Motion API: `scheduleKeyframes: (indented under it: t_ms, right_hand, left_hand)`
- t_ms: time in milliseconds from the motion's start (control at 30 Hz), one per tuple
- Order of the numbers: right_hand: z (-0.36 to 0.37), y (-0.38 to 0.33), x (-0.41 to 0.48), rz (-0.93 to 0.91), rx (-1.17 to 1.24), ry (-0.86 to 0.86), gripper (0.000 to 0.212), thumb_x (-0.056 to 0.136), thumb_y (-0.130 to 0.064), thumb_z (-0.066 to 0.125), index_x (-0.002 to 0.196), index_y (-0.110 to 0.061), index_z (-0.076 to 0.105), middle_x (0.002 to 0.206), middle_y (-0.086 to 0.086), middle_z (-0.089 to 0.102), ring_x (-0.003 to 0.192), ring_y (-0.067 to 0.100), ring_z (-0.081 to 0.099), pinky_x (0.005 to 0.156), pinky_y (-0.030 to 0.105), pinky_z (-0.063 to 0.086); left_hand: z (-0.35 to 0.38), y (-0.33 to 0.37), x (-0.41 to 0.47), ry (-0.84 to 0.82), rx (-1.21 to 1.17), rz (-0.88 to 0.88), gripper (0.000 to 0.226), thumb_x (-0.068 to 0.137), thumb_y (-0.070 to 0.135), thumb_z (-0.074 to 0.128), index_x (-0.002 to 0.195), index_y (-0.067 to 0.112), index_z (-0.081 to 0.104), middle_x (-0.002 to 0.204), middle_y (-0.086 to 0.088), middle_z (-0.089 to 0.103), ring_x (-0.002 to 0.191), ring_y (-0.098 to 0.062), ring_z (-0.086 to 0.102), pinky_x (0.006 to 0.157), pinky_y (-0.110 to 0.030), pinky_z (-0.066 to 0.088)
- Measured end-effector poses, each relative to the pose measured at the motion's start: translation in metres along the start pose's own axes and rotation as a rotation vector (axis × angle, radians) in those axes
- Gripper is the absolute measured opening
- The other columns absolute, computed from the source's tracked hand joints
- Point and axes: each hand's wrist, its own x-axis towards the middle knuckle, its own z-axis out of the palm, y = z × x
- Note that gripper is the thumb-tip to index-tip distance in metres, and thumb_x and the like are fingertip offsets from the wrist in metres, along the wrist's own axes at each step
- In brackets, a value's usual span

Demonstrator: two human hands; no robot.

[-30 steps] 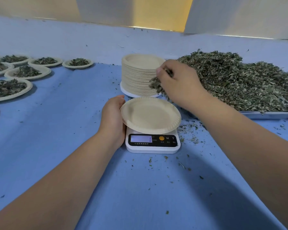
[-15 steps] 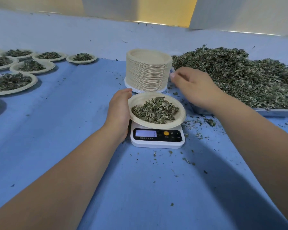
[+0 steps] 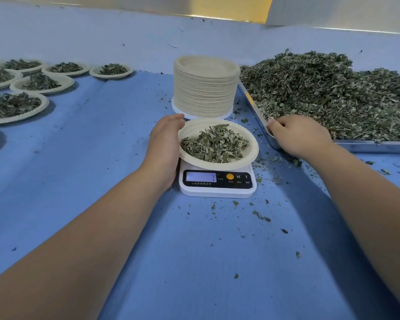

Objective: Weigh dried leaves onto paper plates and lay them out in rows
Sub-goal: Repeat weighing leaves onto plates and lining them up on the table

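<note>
We find the scale (image 3: 217,189) at the middle of the bench (image 3: 194,262), which is covered in blue cloth. A paper plate (image 3: 252,155) sits on the scale platform and overhangs it on all sides. A loose portion of dried leaves (image 3: 214,144) lies in the plate's well. The display is lit, but we cannot read the figure.

The left hand (image 3: 165,146) cups the plate's left rim. The thumb curves along the far-left part of the rim, and the fingers are hidden beneath the plate. The right hand (image 3: 298,135) is well apart from the left, at the near left corner of the metal tray (image 3: 367,146). Its knuckles face up, its fingers curl down, and its thumb tip lies on the tray's rim. We cannot tell whether the fingers hold any leaves.

The tray runs along the right edge of the bench and carries a large heap of leaves (image 3: 333,93). A tall stack of plates (image 3: 206,88) stands just behind the scale, towards the far edge and beside the tray's left side.

Filled plates (image 3: 42,83) lie in rows at the far left corner of the bench. Leaf crumbs (image 3: 261,217) are scattered on the cloth around the scale and along the tray's near side.
</note>
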Motion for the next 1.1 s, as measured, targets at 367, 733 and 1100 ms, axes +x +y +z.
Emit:
scheduleKeyframes:
  t_ms: [367, 733, 1100]
  right_hand:
    - [0.01, 0.006, -0.006, -0.07, 0.007, 0.141, 0.056, 0.103, -0.051, 0.032, 0.065, -0.012, 0.048, 0.057, 0.005, 0.053, 0.055, 0.025, 0.05, 0.053, 0.026, 0.027]
    - [0.012, 0.009, -0.009, -0.099, 0.044, 0.18, 0.054, 0.102, -0.052, 0.03, 0.079, -0.015, 0.063, 0.062, 0.003, 0.058, 0.062, 0.023, 0.054, 0.052, 0.026, 0.03]
    - [0.005, 0.005, -0.019, -0.129, 0.121, 0.126, 0.039, 0.103, -0.052, 0.04, 0.086, -0.022, 0.059, 0.072, -0.002, 0.06, 0.071, 0.025, 0.056, 0.057, 0.03, 0.032]
  left_hand:
    - [0.001, -0.003, 0.001, 0.005, -0.008, 0.0, 0.046, 0.072, 0.032, 0.055, 0.114, 0.024, 0.07, 0.127, -0.009, 0.067, 0.118, -0.028, 0.066, 0.106, -0.056, 0.05]
    - [0.001, -0.003, 0.001, 0.026, -0.008, 0.017, 0.041, 0.073, 0.03, 0.055, 0.109, 0.023, 0.071, 0.125, -0.011, 0.067, 0.117, -0.03, 0.066, 0.104, -0.058, 0.051]
    - [0.002, -0.002, -0.002, 0.017, -0.011, 0.01, 0.042, 0.072, 0.031, 0.055, 0.11, 0.023, 0.071, 0.126, -0.013, 0.068, 0.116, -0.031, 0.067, 0.103, -0.058, 0.052]
